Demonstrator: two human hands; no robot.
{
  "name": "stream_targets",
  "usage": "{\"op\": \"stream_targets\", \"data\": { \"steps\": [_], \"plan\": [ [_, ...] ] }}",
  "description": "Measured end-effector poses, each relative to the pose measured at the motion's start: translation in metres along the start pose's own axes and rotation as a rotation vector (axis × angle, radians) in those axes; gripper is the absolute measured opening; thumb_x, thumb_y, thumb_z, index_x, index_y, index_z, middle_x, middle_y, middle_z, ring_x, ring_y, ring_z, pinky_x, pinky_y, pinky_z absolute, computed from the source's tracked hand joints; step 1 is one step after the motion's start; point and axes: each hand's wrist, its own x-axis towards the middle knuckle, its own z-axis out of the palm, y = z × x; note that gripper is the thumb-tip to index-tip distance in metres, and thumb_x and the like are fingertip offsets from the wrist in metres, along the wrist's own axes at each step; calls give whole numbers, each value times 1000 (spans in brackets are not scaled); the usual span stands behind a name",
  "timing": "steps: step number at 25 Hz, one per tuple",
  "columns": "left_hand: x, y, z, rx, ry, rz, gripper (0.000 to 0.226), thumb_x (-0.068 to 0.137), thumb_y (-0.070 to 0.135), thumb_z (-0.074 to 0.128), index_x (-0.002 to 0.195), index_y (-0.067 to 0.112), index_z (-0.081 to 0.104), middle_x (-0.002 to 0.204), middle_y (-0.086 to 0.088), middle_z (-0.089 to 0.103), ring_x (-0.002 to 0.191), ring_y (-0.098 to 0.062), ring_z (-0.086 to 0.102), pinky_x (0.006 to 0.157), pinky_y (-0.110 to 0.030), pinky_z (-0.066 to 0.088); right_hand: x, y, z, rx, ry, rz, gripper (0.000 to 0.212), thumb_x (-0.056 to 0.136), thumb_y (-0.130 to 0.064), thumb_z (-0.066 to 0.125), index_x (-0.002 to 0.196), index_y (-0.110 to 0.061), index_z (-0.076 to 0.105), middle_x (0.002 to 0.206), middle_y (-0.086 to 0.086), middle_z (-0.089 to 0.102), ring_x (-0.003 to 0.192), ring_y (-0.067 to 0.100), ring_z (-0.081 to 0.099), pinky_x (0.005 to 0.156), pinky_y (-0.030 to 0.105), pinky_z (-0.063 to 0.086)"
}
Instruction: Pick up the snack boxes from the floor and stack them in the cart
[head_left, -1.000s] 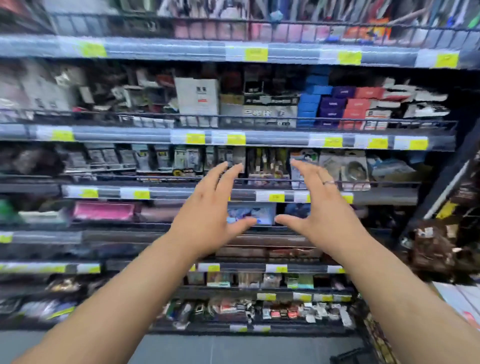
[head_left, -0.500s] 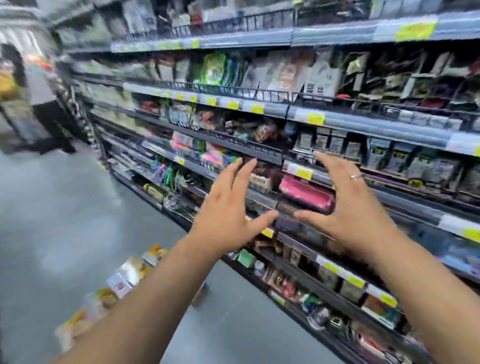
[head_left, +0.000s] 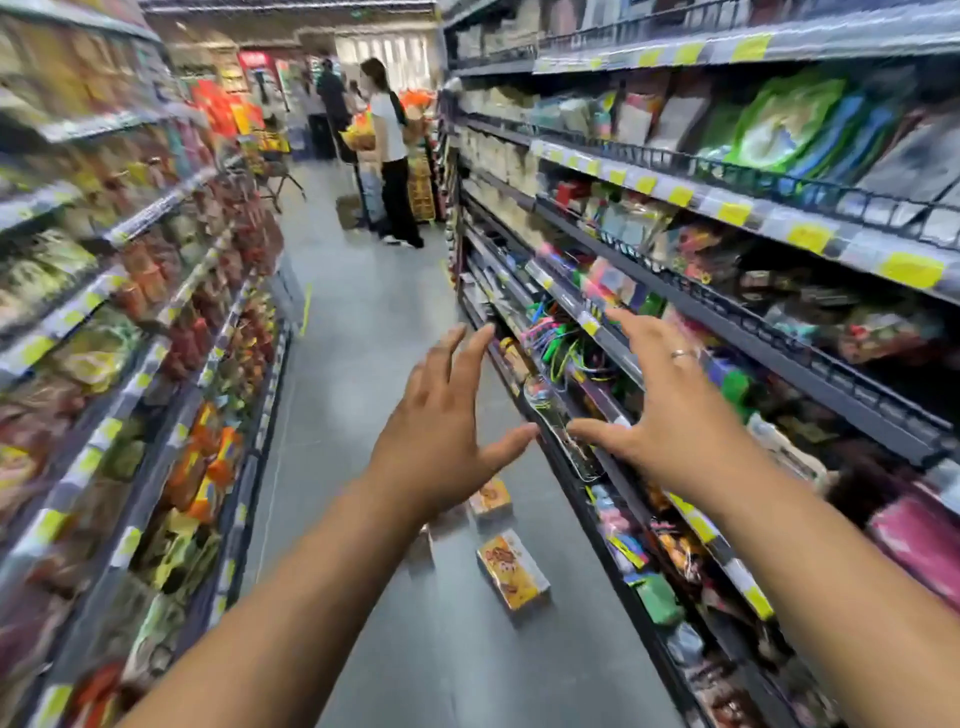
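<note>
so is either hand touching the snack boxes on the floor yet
Apart. The head view shows the left hand and right hand open and raised, well above the snack boxes lying on the floor.

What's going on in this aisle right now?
A person stands in a store aisle with both hands out in front, the left hand and right hand spread open and empty. Snack boxes lie on the floor below them, not yet picked up. No cart is clearly visible nearby.
</note>
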Motion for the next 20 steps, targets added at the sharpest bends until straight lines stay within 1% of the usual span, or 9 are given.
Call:
{"op": "stream_targets", "data": {
  "steps": [2, 6, 9, 13, 16, 20],
  "plan": [
    [5, -39, -8, 44, 13, -125, 92, 82, 63, 56, 151, 36, 2, 159, 4, 4, 145, -18, 11, 114, -35, 20, 41, -13, 38, 44, -76, -90, 102, 68, -48, 81, 147, -42, 17, 152, -5, 22, 135, 21, 35, 104, 37, 36],
    [13, -117, -21, 104, 48, -270, 91, 83, 62, 57, 150, 36, 2, 159, 4, 4, 145, -21, 13, 112, -39, 25, 110, -43, 115, 108, -168, -198, 101, 67, -44, 83, 147, -36, 22, 151, 0, 25, 135, 22, 34, 106, 36, 35],
    [30, -187, -21, 140, 36, -339, 91, 83, 64, 56, 151, 35, 2, 159, 3, 3, 145, -23, 13, 112, -42, 27, 161, -64, 180, 127, -224, -239, 103, 67, -43, 83, 148, -35, 21, 151, 6, 28, 137, 26, 32, 108, 38, 33],
    [68, -263, -8, 130, -37, -339, 90, 83, 64, 55, 151, 33, 4, 159, 1, 6, 144, -25, 17, 113, -41, 26, 216, -66, 243, 108, -248, -168, 102, 68, -43, 83, 148, -36, 20, 151, 7, 27, 135, 29, 35, 104, 40, 36],
    [112, -312, 13, 92, -94, -298, 90, 82, 62, 57, 150, 35, 4, 159, 2, 6, 144, -25, 19, 111, -42, 30, 255, -53, 281, 96, -252, -97, 101, 68, -44, 82, 147, -37, 20, 151, 8, 26, 136, 28, 34, 104, 38, 36],
    [168, -345, 52, 55, -185, -284, 90, 82, 61, 57, 150, 35, 3, 159, 3, 4, 144, -24, 17, 112, -41, 27, 298, -21, 313, 78, -272, 1, 102, 68, -46, 82, 147, -39, 18, 151, 3, 24, 135, 27, 35, 102, 40, 40]
  ]
}}
